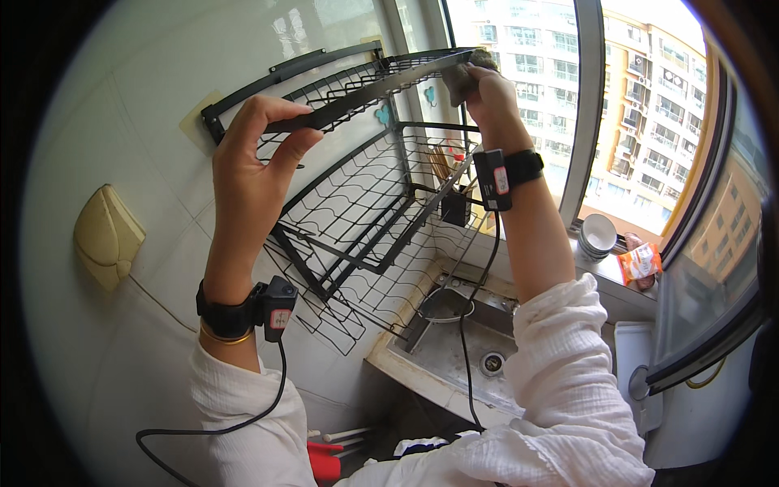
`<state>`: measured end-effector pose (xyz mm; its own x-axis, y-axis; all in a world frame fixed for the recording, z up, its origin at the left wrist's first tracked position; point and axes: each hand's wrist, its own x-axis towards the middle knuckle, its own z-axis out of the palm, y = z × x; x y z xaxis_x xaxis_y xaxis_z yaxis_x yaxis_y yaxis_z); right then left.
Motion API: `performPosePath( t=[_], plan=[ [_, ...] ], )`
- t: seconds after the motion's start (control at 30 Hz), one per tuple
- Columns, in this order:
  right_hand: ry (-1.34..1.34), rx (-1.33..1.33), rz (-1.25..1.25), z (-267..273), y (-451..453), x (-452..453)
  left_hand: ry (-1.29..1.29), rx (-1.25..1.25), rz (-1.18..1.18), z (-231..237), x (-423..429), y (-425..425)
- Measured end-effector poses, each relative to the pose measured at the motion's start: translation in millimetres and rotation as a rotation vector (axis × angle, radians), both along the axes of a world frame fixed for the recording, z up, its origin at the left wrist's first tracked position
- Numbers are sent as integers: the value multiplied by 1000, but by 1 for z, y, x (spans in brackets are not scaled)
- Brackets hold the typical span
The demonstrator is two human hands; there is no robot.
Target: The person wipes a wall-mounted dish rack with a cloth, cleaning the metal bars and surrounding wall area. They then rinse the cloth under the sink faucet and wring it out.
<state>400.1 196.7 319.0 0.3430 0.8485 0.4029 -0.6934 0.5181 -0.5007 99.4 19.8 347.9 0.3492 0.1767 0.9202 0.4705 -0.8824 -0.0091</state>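
Observation:
A black metal wire dish rack [359, 182] with several tiers hangs on the tiled wall above the sink. At its top tier, my left hand [261, 134] pinches the near end of the flat front rail [371, 91] between thumb and fingers. Farther along the same rail, my right hand [492, 91] holds a dark grey-green cloth [461, 80] against the rail's far end, by the window. The cloth is bunched and partly hidden by my fingers.
Below the rack is a stainless steel sink [450, 347] with a strainer basket [446, 304]. Stacked bowls [597, 237] and an orange packet [640, 263] stand on the windowsill. An opened window sash [712, 304] juts in at right. Cables [467, 359] trail from both wrist devices.

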Motion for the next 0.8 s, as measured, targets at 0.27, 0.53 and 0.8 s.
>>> performPosePath(
  t=[0.27,0.53,0.8],
  plan=[
    [89,-24,119,-46,-24,-16,132,241,-5,17,-14,4],
    [-1266,109,-592,-32,59,-23,152,91,341,2,-30,23],
    [-1210,147,-691,-49,11,-69,235,154,312,3,-38,40]
  ],
)
